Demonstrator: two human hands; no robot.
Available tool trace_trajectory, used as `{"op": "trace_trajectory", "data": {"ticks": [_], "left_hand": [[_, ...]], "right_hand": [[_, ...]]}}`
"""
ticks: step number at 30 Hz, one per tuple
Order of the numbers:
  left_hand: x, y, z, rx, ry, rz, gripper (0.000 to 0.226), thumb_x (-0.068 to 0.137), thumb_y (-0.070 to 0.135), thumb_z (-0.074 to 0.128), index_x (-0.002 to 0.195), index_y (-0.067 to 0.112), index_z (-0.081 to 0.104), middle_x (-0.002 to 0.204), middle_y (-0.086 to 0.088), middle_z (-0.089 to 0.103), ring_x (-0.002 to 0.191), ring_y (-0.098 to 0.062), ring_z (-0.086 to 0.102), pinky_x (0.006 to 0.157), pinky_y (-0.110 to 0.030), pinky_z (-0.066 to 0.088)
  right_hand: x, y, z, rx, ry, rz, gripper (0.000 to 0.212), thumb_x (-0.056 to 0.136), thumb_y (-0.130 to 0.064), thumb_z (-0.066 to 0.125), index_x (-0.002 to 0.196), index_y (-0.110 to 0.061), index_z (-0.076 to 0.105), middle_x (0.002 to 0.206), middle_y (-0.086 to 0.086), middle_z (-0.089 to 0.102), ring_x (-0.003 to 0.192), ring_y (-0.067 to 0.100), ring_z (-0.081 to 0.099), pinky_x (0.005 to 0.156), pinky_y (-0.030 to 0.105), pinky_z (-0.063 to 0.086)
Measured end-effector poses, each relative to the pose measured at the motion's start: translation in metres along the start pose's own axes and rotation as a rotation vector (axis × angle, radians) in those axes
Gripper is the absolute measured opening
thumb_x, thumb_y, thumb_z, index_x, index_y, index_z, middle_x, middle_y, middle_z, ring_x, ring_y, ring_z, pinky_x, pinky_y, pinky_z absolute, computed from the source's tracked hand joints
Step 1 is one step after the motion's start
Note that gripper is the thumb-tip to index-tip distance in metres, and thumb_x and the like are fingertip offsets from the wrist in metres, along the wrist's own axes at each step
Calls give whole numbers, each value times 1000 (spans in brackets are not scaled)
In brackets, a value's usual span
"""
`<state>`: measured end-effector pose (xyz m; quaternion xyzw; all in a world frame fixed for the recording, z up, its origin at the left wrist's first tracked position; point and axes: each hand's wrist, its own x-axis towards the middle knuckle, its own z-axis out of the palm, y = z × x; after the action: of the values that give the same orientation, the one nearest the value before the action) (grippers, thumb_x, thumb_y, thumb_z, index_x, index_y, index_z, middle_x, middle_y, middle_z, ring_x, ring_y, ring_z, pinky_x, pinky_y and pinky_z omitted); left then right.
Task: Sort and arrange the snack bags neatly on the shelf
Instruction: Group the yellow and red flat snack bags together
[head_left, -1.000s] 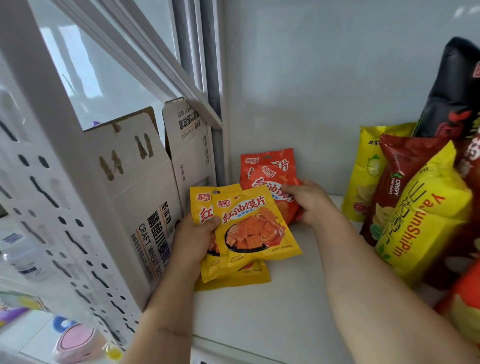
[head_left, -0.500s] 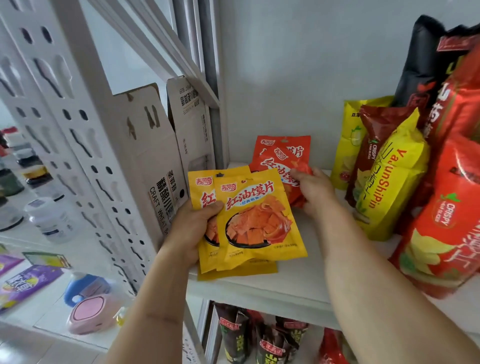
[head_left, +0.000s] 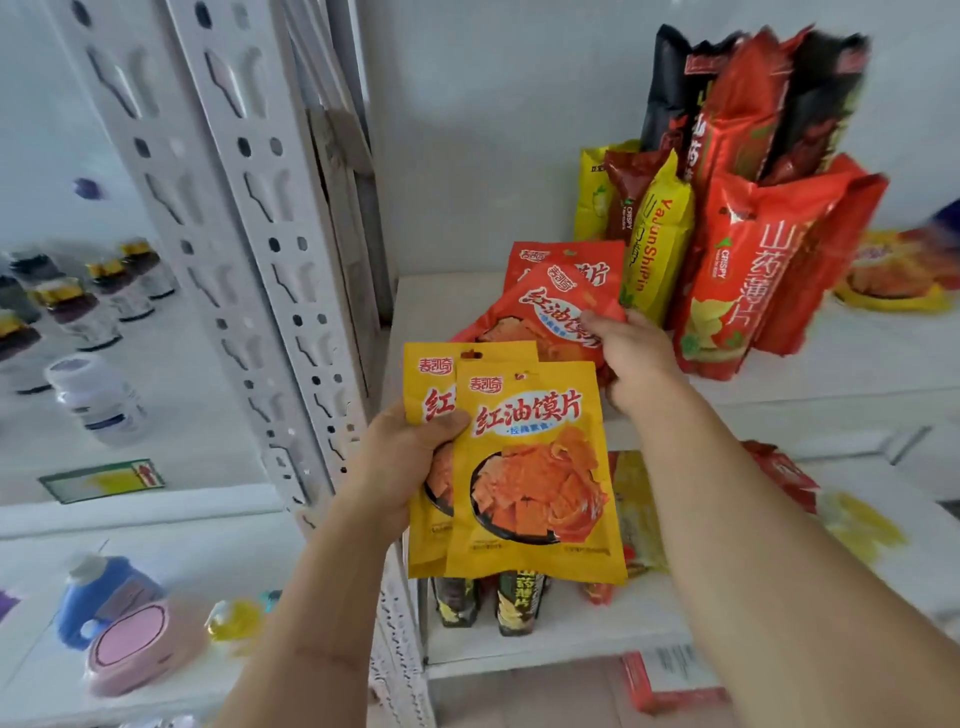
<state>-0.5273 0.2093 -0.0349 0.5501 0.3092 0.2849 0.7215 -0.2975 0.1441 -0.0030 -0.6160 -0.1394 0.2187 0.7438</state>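
Since a second ago both hands have pulled back off the shelf toward the camera: the yellow packs are now lifted clear of the shelf surface and held out in front of its edge, and the cardboard box that stood at the left is out of view.

Left hand (head_left: 400, 457) is clamped on two yellow snack packs (head_left: 524, 467), thumb across the front of the rear one, fingers behind. The packs overlap, front one offset right, both upright with faces to the camera, in front of the shelf (head_left: 831, 374) edge and covering part of the shelf below.

Right hand (head_left: 634, 358) is closed on the red snack packs (head_left: 550, 317), gripping the right side of the front one, which is tilted. A second red pack stands right behind it; whether the hand also holds that one, cannot tell. Their lower edges are hidden by the yellow packs, so contact with the shelf is unclear.

Just right of the red packs: a standing cluster of large bags (head_left: 748, 218), yellow, dark red, bright red, black, leaning together against the back wall. Far right is motion-blurred; some orange-yellow packaging there, unreadable.

White perforated upright (head_left: 260, 218) to the left, blurred bottles (head_left: 93, 400) beyond it. The lower shelf holds more bags, mostly hidden by packs and arms.
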Motion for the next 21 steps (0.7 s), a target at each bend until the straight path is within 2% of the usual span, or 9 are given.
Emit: {"op": "trace_trajectory", "data": {"ticks": [2,5,8,10,12,16,21], "left_hand": [[-13,-5,6,0,-65,-14,21,94,7,66,115,7,68,105,-14,77,92,-36,75,83,-51,61],[-31,-13,20,-4,-166,-25,22,93,5,65,115,7,68,104,-13,78,89,-33,76,75,-44,63],[-47,-25,36,-8,-265,-66,24,93,7,66,117,8,68,108,-15,77,95,-36,75,82,-48,61],[-51,-34,50,-5,-306,-98,30,91,11,68,121,8,67,112,-16,76,99,-39,73,90,-54,57],[-54,-41,65,1,-330,-125,33,90,13,69,122,8,67,112,-16,75,100,-40,73,92,-56,56],[-58,-52,103,16,-374,-159,32,89,13,70,120,5,68,110,-17,76,97,-38,74,86,-51,58],[-65,-76,182,48,-436,-168,39,87,16,73,124,6,66,113,-16,75,102,-39,73,94,-56,55]], "right_hand": [[-21,-4,-17,-3,14,7,12,85,-16,75,90,-20,65,93,7,75,80,26,74,73,48,61],[-43,-7,-46,-80,49,2,17,85,-20,76,99,-17,67,94,5,74,75,22,73,67,38,61],[-60,-14,-77,-315,56,-68,24,86,-35,73,107,-27,67,94,-7,70,81,13,68,70,24,52],[-64,-16,-99,-389,68,-80,32,85,-40,72,112,-25,68,101,-6,70,91,15,67,80,26,51],[-67,-17,-120,-371,93,-70,31,84,-38,73,110,-22,69,102,-3,72,89,17,69,78,28,53],[-72,-21,-170,-136,141,-10,18,84,-19,75,99,-15,67,90,6,75,70,19,73,56,26,56],[-65,-34,-260,8,201,44,21,84,-11,74,103,-10,65,90,13,76,78,29,75,67,45,61]]}}
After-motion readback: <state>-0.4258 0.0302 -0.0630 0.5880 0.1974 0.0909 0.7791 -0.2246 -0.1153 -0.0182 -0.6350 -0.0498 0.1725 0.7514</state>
